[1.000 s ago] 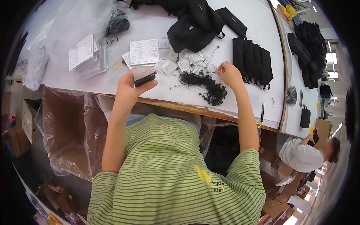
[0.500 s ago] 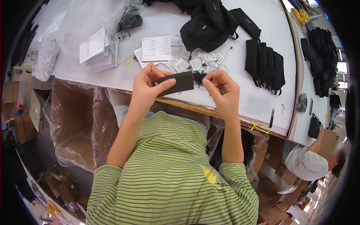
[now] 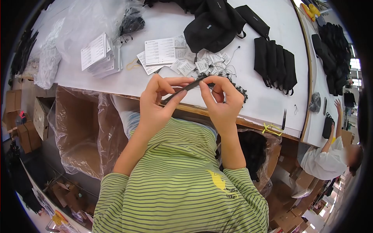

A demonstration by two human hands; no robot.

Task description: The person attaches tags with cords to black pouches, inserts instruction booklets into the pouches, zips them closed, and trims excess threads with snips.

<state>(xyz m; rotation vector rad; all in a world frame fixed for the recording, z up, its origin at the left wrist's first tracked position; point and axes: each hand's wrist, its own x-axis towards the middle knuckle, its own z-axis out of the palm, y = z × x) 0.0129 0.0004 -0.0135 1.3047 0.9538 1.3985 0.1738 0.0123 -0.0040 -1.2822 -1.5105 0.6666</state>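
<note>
Turned nearly edge-on, a black hang tag is held above the table's front edge. My left hand is closed on it, with the thumb on the near face and fingers behind. At the tag's upper right end, the thumb and index finger of my right hand pinch together; whether they also hold a string I cannot make out. Behind my right hand lies a tangle of black strings, partly hidden. Small white printed labels are spread just beyond my hands.
White printed cards and a card stack lie on the table. Black bags are behind, black pouches to the right, near a pen-like tool. A plastic-lined box stands below left. Another person works at right.
The hang tag has turned from face-on to nearly edge-on. My right hand has moved left to the tag's end. The other person has raised an arm.
</note>
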